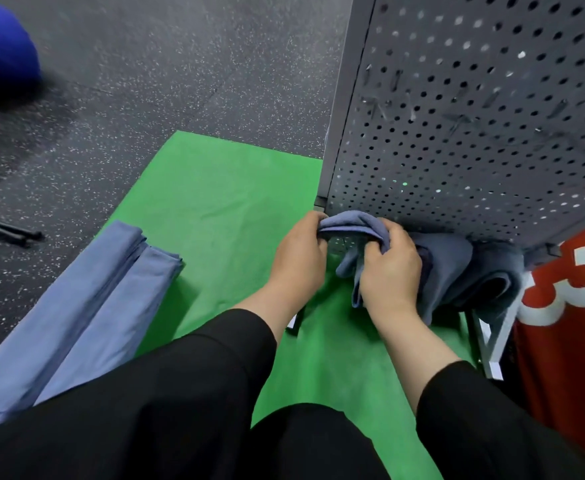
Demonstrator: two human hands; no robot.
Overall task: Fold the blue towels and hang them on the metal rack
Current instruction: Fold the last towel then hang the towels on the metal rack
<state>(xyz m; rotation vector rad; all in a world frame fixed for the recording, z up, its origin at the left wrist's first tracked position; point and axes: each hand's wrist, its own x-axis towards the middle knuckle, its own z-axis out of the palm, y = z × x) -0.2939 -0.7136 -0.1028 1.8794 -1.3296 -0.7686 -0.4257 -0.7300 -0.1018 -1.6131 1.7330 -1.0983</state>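
Gripping one folded blue towel (351,223) from both sides, the left hand (298,258) and the right hand (390,268) hold it at the lower edge of the metal rack (474,116), a grey perforated panel that rises at the right of the view. The left hand closes its fingers over the towel's left end, thumb side tucked beneath the fold. The right hand curls around the towel's right portion, with a loose flap of cloth hanging below its fingers. The exact bar or hook under the towel is hidden by the hands. Just right of the right hand, two darker blue towels (457,271) hang folded from the rack's lower edge, side by side and touching each other. A further pile of folded light blue towels (86,306) lies at the lower left, partly on a green mat (221,202) and partly on the dark speckled floor (145,64). The green mat extends under both hands and beneath the rack's angled foot. Black sleeves (215,358) cover both forearms to the wrist. A red object with white markings (568,306) stands right of the rack. A blurred blue rounded object (0,46) sits at the upper left, and thin black rods (7,230) lie on the floor at the left edge.
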